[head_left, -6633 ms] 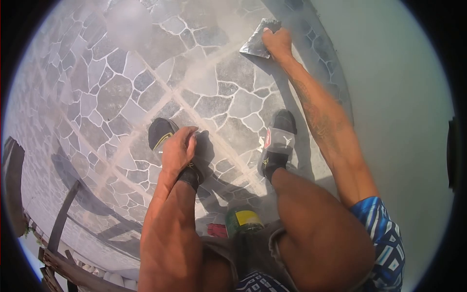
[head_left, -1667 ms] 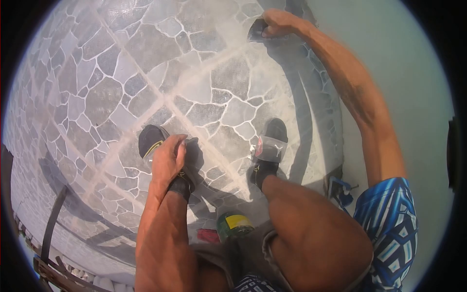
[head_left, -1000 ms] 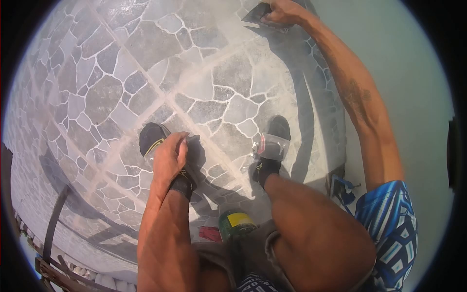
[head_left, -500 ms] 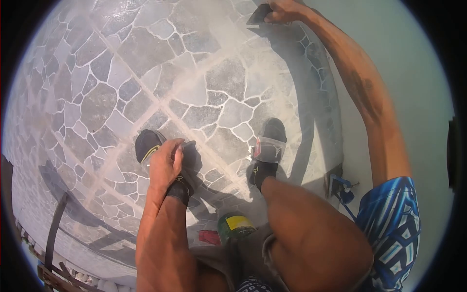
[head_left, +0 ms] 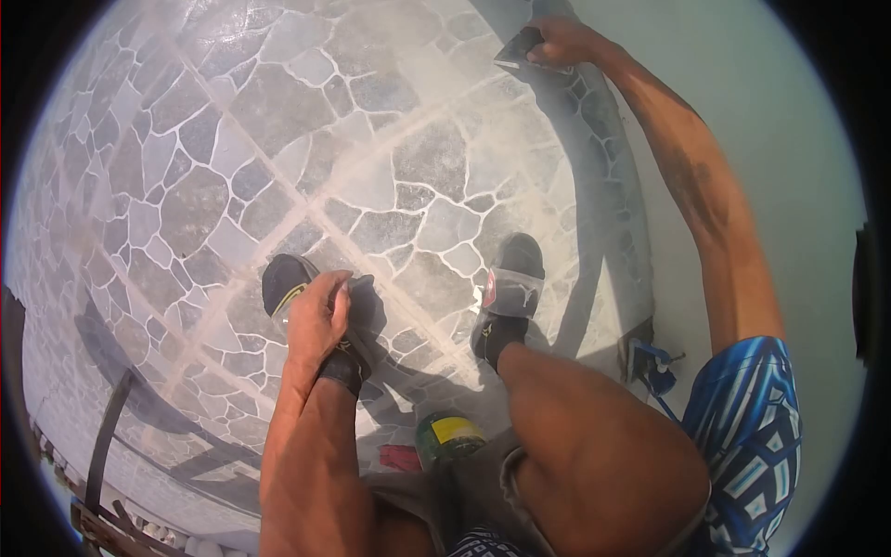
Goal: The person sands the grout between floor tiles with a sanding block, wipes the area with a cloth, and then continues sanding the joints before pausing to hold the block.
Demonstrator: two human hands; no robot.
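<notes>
My right hand (head_left: 563, 45) grips a dark flat piece (head_left: 521, 48) with a thin pale edge, perhaps sandpaper. It is at the far end of the pale wall's foot, over the shaded strip of floor. My left hand (head_left: 318, 311) hangs loosely above my left shoe, forearm along the leg. Its fingers are half curled, thumb apart, and nothing shows in them. Both feet wear dark slip-on sandals: the left sandal (head_left: 285, 283) is partly behind the hand, the right sandal (head_left: 518, 278) has a clear strap.
The stone-patterned floor (head_left: 436, 223) has pale joints and dust. A smooth wall (head_left: 789, 186) rises close on my right. Between my legs stand a green container with a yellow label (head_left: 455, 431) and a red cloth-like thing (head_left: 400, 457). A blue tool-like object (head_left: 657, 367) lies by the wall.
My right hand has come a little nearer and to the right along the wall's foot, still holding the dark piece. The left hand has hardly moved.
</notes>
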